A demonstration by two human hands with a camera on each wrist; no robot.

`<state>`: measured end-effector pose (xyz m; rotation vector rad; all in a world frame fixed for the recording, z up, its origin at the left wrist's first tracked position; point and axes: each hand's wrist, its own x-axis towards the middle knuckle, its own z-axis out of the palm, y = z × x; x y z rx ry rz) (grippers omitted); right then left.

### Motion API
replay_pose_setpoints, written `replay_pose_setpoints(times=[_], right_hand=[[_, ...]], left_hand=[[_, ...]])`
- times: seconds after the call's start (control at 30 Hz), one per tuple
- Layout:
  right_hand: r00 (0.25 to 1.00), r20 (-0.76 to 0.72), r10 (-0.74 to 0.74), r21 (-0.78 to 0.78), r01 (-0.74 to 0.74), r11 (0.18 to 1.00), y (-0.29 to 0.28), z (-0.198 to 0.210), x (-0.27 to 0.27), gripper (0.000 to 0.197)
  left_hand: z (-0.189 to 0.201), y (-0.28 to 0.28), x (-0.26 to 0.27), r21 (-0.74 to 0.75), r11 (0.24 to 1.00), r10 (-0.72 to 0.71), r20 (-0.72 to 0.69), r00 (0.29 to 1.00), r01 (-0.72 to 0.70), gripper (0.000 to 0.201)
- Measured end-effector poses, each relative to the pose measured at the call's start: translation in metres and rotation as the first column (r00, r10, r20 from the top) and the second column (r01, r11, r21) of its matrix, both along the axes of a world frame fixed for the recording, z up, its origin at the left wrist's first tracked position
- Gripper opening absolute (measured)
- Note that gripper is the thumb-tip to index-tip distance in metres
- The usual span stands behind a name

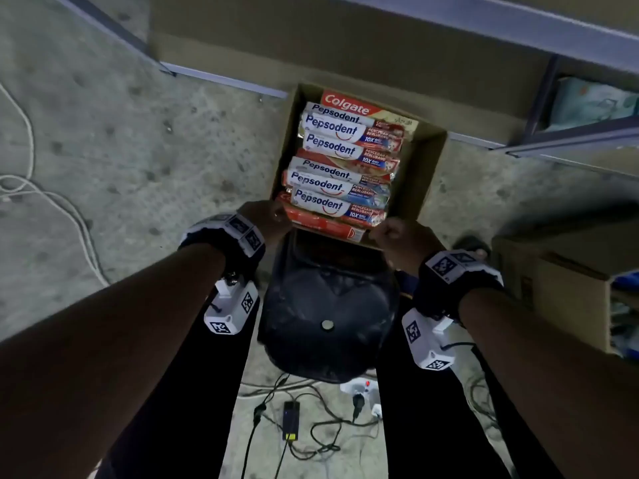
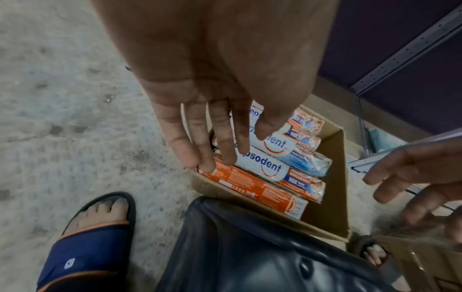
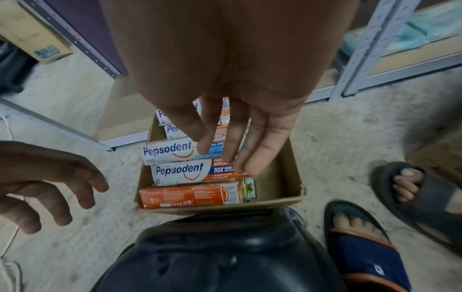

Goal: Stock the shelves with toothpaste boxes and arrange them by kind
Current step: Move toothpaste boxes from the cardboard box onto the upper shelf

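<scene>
Cardboard carton point(image 1: 420, 174) of toothpaste boxes point(image 1: 332, 183) sits unemptied on the floor, left hand point(image 2: 200, 126) and right hand point(image 3: 232, 134) both slack-fingered above it, so unloading is just starting and a box must next be gripped.

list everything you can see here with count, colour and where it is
cardboard carton: one, brown, open on the floor ahead
Pepsodent boxes: at least six, white with red or blue ends, stacked in the carton
Colgate box: one, red, far end of the carton
orange box: one, near end of the carton
stool: one, black, between the legs
shelf frame: grey metal, ahead
cables and power strip: floor, under the stool
left hand: open, at the carton's near-left corner
right hand: open, at its near-right edge
</scene>
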<state>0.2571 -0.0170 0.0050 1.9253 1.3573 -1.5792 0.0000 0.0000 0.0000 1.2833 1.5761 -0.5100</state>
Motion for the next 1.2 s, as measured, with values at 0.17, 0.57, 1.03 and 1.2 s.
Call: replay_pose_setpoints(times=[0.17,0.57,1.03,1.2], right_hand=[[0.998,0.045,0.053,0.149,-0.059,0.987,0.031,-0.052,-0.008,0.019],[0.908,0.148,0.393,0.255,-0.419,0.871,0.072,-0.109,-0.027,0.064],[0.902,0.188,0.389,0.331,-0.431,0.839,0.071,-0.122,-0.019,0.053],[0.895,0.215,0.391,0.398,-0.445,0.802,0.069,-0.122,-0.016,0.053]], left_hand=[[-0.047,0.019,-0.012,0.189,0.977,0.096,0.046,0.994,-0.103,0.027],[-0.116,0.066,-0.019,0.306,0.952,-0.001,0.034,0.999,-0.009,0.045],[-0.124,0.073,-0.015,0.280,0.954,0.094,0.045,0.995,-0.103,0.031],[-0.130,0.077,-0.014,0.269,0.956,0.111,0.036,0.993,-0.117,0.022]])
